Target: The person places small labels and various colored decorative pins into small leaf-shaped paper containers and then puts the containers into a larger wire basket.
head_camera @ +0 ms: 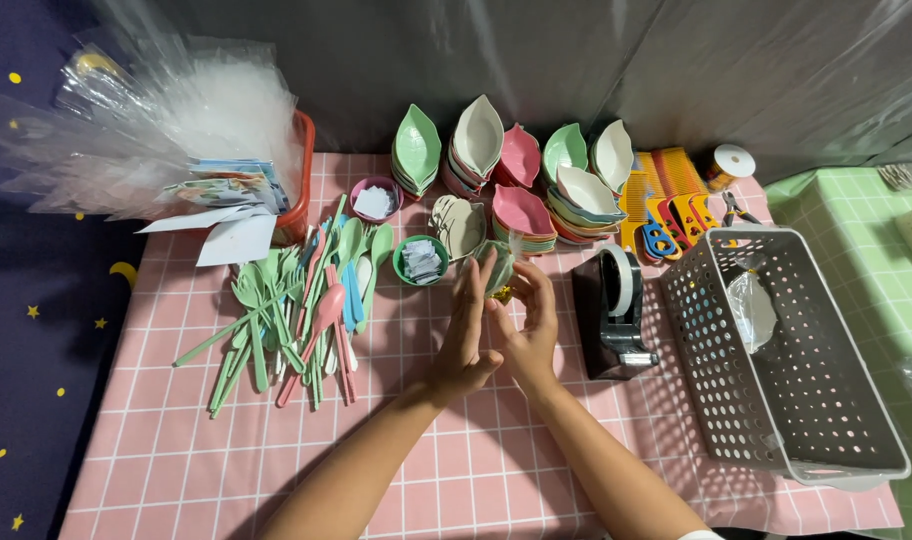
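1. Our left hand (466, 335) & right hand (529, 325) meet over the middle of the bench (176, 470), which has a pink checked cloth.
2. Both hold a small clear-wrapped packet (500, 272) w/ a bit of gold at the bottom; it sits between the two hands, above the bench, just in front of the leaf-shaped dishes (521, 212).
3. Left fingers (473, 290) are extended, flat against the packet's left side; right fingers (536, 290) curl round its right side, grasping it.
4. Left of the hands: a loose pile of plastic spoons & forks (296, 310), green, pink, blue.
5. Just behind: two small round cups (419, 260) w/ paper slips.
6. Right of the hands: a black tape dispenser (614, 312), near the right hand but not touching.
7. Further right: a grey perforated basket (786, 370) w/ one wrapped packet inside.
8. Back left: a red basket (302, 180) of clear bags & cards.
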